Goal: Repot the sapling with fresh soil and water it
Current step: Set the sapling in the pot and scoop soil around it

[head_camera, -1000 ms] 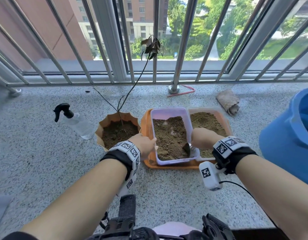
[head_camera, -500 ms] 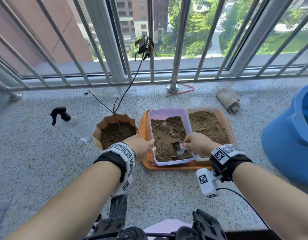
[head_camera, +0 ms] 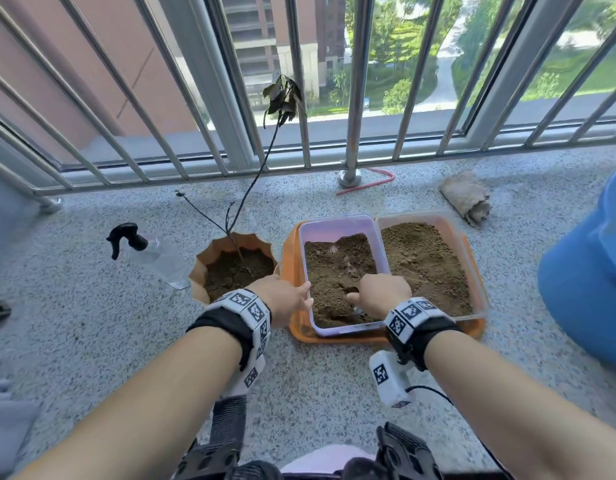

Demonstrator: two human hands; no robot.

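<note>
While the right hand (head_camera: 381, 295) sits curled over the near end of the lilac soil tub (head_camera: 334, 225), its fingers grip a small metal scoop (head_camera: 351, 308), mostly buried in the dark soil under the knuckles; only a sliver of the bowl shows. Left hand (head_camera: 282, 299) rests against the tub's near-left rim, thumb and fingers at the edge; whether they pinch it or merely brace it cannot be told. Just left of that hand stands the scalloped terracotta pot (head_camera: 200, 268), soil inside, with the sapling (head_camera: 254, 181) rising thin and leaning away toward the railing (head_camera: 355, 98), a few dark wilted leaves at its tip. Further left of the left hand, a clear spray bottle (head_camera: 154, 252) with black trigger lies on its side on the speckled floor (head_camera: 91, 306). Right of the right hand, a second clear tub (head_camera: 472, 265) holds lighter brown soil; both tubs sit on an orange tray (head_camera: 292, 258). Beyond it lies a rolled cloth (head_camera: 467, 197). Far right, a blue bucket (head_camera: 583, 289). Both wrists wear marker bands.
</note>
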